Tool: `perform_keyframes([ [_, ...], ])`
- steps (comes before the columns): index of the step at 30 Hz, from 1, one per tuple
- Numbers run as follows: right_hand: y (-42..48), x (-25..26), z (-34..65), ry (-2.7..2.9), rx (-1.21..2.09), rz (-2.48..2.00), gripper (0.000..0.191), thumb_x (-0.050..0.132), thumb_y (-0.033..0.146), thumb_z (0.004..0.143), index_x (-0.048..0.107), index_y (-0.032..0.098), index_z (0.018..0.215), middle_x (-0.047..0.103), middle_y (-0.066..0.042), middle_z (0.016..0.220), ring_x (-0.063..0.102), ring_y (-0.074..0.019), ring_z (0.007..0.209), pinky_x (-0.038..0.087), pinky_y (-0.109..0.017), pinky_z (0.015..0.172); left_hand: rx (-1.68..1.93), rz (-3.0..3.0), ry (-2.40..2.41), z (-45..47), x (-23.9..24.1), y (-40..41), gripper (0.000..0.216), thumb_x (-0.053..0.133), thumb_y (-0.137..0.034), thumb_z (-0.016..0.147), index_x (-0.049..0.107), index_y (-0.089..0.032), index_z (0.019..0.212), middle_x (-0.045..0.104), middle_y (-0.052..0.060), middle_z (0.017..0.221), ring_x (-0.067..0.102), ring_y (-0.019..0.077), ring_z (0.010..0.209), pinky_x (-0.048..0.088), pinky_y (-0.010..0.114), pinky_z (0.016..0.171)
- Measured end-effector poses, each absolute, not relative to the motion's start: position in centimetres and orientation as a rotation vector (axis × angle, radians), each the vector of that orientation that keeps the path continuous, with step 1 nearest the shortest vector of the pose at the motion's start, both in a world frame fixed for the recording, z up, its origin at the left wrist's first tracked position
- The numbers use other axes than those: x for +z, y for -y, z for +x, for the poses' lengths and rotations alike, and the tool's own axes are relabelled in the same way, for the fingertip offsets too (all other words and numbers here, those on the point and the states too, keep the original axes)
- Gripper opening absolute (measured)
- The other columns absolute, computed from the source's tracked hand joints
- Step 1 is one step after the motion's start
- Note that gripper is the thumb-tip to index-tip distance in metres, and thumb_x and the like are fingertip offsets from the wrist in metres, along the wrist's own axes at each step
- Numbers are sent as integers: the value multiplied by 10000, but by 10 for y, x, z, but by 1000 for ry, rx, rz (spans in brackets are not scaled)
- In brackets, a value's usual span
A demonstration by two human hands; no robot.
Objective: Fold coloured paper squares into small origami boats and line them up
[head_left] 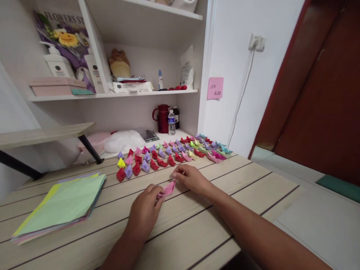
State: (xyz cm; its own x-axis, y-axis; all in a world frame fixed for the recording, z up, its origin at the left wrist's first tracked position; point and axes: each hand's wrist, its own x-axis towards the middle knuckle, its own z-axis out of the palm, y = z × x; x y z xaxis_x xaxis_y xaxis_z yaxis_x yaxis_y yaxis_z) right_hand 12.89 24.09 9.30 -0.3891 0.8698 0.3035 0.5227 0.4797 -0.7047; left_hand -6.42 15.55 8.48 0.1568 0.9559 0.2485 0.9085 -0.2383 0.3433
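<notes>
A small pink folded paper piece is held just above the wooden desk between both hands. My left hand pinches its left end and my right hand pinches its right end. Just beyond my hands, rows of small folded paper boats in red, purple, pink, yellow and green are lined up across the desk. A stack of coloured paper sheets, light green on top, lies at the left of the desk.
At the back stand a red jug, a water bottle, a dark bottle and a white plastic bag. Shelves above hold boxes, bottles and a plush toy. A pink sticky note is on the wall.
</notes>
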Motion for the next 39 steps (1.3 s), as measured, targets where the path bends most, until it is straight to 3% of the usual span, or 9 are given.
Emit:
perform_keyframes([
  [3,-237,97,129,2120,672,-969,152,725,270,813,705,212,952,607,-45,1075,588,-170,987,460,-278,841,606,2326,-1875,-64,86,-154,160,504,-182,911,636,-263,952,637,-11,991,610,126,810,393,233,696],
  [5,-232,98,126,2167,664,-873,198,772,235,771,716,233,961,580,-38,1124,572,-174,1051,452,-289,908,580,2351,-1880,-64,87,-154,187,482,-174,919,644,-264,943,631,-3,992,612,141,854,394,245,725],
  [11,-227,96,122,2265,572,-790,194,767,126,744,734,236,901,610,-23,996,567,-193,999,430,-348,929,478,2429,-1901,-62,91,-151,240,434,-171,937,657,-257,912,618,18,953,608,176,865,393,289,767],
  [17,-230,92,124,2304,492,-787,161,777,172,758,741,241,899,622,-33,1009,561,-207,1015,402,-364,930,456,2450,-1920,-62,92,-150,254,427,-164,934,659,-268,922,616,16,953,613,170,872,401,281,771],
  [22,-235,86,122,2329,472,-784,57,766,174,767,747,228,767,642,-25,952,582,-197,964,406,-336,891,480,2433,-1913,-62,90,-151,259,408,-190,948,654,-263,911,623,17,959,613,178,890,400,295,790],
  [36,-232,97,123,2339,399,-854,39,772,203,772,744,224,788,667,-7,943,591,-184,973,361,-328,896,783,2228,-1827,-69,82,-163,239,414,-319,910,601,-254,1046,664,34,1058,646,164,857,482,284,778],
  [39,-231,101,124,2346,397,-866,42,777,204,770,748,223,792,667,-7,944,590,-186,977,359,-326,872,898,2113,-1840,-70,81,-166,302,448,-390,864,599,-232,1072,678,42,954,644,185,790,497,299,747],
])
